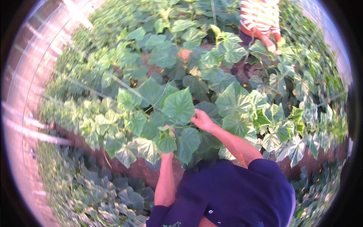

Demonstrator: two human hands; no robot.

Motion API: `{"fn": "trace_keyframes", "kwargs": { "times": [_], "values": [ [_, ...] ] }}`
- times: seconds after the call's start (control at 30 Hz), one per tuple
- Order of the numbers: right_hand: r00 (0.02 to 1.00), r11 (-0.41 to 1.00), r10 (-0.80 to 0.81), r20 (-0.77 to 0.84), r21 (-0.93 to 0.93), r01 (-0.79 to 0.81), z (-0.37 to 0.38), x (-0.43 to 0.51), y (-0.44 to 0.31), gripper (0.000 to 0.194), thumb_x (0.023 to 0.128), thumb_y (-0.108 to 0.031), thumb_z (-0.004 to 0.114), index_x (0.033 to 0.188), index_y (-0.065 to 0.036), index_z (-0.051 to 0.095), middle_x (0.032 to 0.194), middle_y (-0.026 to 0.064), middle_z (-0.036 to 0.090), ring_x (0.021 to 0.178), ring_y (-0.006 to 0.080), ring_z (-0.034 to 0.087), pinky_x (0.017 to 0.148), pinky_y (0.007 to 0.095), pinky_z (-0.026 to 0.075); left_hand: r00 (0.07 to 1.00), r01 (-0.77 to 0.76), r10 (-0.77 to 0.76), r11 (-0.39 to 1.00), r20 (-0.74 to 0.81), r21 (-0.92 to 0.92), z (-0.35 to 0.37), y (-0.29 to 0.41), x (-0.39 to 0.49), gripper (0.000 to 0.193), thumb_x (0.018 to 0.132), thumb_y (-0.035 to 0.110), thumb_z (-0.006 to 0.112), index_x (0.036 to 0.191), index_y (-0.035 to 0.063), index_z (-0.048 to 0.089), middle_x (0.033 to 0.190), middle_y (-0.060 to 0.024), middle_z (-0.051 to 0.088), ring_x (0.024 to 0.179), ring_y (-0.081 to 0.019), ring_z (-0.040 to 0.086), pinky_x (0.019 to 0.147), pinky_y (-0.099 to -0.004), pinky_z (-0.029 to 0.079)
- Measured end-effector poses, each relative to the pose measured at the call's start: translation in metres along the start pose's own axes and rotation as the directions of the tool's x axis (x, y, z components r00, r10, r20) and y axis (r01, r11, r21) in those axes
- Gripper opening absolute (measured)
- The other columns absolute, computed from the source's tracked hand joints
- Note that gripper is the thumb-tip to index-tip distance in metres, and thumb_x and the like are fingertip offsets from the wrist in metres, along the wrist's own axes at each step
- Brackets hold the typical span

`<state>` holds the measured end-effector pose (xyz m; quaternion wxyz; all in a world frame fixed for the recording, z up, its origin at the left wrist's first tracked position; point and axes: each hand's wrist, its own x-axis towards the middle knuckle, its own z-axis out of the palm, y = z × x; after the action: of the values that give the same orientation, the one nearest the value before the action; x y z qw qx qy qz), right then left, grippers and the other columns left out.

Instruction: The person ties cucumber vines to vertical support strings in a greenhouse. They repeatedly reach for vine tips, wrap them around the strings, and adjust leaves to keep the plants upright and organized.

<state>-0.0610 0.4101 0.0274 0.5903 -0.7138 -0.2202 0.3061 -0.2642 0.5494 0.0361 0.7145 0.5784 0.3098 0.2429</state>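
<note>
A leafy cucumber vine (179,105) is raised before me, between my two hands. My left hand (172,130) is mostly hidden by a young drooping leaf (167,144). Only some fingertips show, closed around the vine's upper shoot. From the right, my right hand (202,121) reaches in with its fingers bent together at the edge of a broad leaf. A thin stem or string runs to those fingertips, but whether they pinch it cannot be told. Below the hands hangs another large leaf (188,144). A thin support string (164,92) slants up from the vine.
Dense cucumber plants (235,99) stand around me in rows. Bare soil (139,170) shows between my row and the lower plants (130,195). At the upper right, a person in a striped shirt (260,15) handles plants. Translucent sheeting (25,93) curves along the left.
</note>
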Motion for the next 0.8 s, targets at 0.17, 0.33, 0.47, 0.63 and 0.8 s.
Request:
{"fn": "trace_keyframes", "kwargs": {
  "times": [0.17, 0.33, 0.47, 0.63, 0.8],
  "values": [
    [0.982, 0.984, 0.175, 0.075, -0.024, -0.174, -0.001, -0.037, -0.016, 0.018, 0.097, -0.006, 0.068, 0.114, -0.002, 0.065, 0.094, 0.0028, 0.072, 0.074, 0.0100, 0.062, 0.067, 0.0288, 0.050, 0.976, 0.050, 0.014, 0.957, -0.218, 0.286, -0.014, 0.020, -0.047, 0.030, 0.102, 0.017, 0.071, 0.129, 0.0019, 0.070, 0.115, -0.0075, 0.075, 0.100, -0.0162, 0.069, 0.086, -0.0330, 0.055],
    [0.978, 0.963, 0.188, 0.093, 0.177, -0.202, -0.004, -0.073, -0.022, 0.007, 0.103, -0.009, 0.066, 0.108, -0.005, 0.065, 0.086, -0.0012, 0.067, 0.065, 0.0036, 0.052, 0.057, 0.0217, 0.040, 0.965, 0.187, -0.141, 0.962, -0.220, 0.200, -0.001, 0.055, -0.076, 0.026, 0.102, 0.004, 0.067, 0.127, 0.0018, 0.071, 0.117, -0.0006, 0.075, 0.105, -0.0088, 0.064, 0.094, -0.0293, 0.053],
    [0.978, 0.956, 0.200, 0.060, 0.207, -0.208, -0.010, -0.102, -0.013, 0.007, 0.102, -0.007, 0.066, 0.109, -0.005, 0.065, 0.084, -0.0017, 0.065, 0.066, 0.0040, 0.054, 0.058, 0.0214, 0.040, 0.970, 0.174, -0.150, 0.978, -0.193, 0.115, -0.006, 0.063, -0.075, 0.023, 0.105, 0.002, 0.065, 0.127, 0.0008, 0.071, 0.119, -0.0008, 0.075, 0.107, -0.0082, 0.065, 0.095, -0.0274, 0.052],
    [0.926, 0.956, 0.291, 0.241, -0.039, -0.291, 0.000, -0.152, -0.020, 0.004, 0.100, -0.005, 0.068, 0.104, -0.003, 0.067, 0.084, -0.0019, 0.066, 0.071, 0.0045, 0.058, 0.062, 0.0229, 0.045, 0.993, 0.026, -0.020, 0.998, -0.113, 0.054, -0.064, 0.074, -0.062, 0.020, 0.106, 0.008, 0.065, 0.122, 0.0011, 0.073, 0.114, -0.0032, 0.076, 0.108, -0.0100, 0.067, 0.095, -0.0293, 0.053],
    [0.705, 0.883, 0.460, 0.539, -0.200, -0.424, 0.075, -0.189, -0.102, 0.007, 0.099, -0.005, 0.070, 0.105, -0.002, 0.072, 0.086, -0.0017, 0.069, 0.074, 0.0058, 0.062, 0.066, 0.0237, 0.049, 0.983, -0.133, 0.141, 0.988, -0.114, 0.077, -0.155, 0.116, -0.026, 0.018, 0.108, 0.011, 0.062, 0.118, 0.0020, 0.074, 0.109, -0.0072, 0.077, 0.103, -0.0169, 0.074, 0.089, -0.0325, 0.057]
  ]
}}
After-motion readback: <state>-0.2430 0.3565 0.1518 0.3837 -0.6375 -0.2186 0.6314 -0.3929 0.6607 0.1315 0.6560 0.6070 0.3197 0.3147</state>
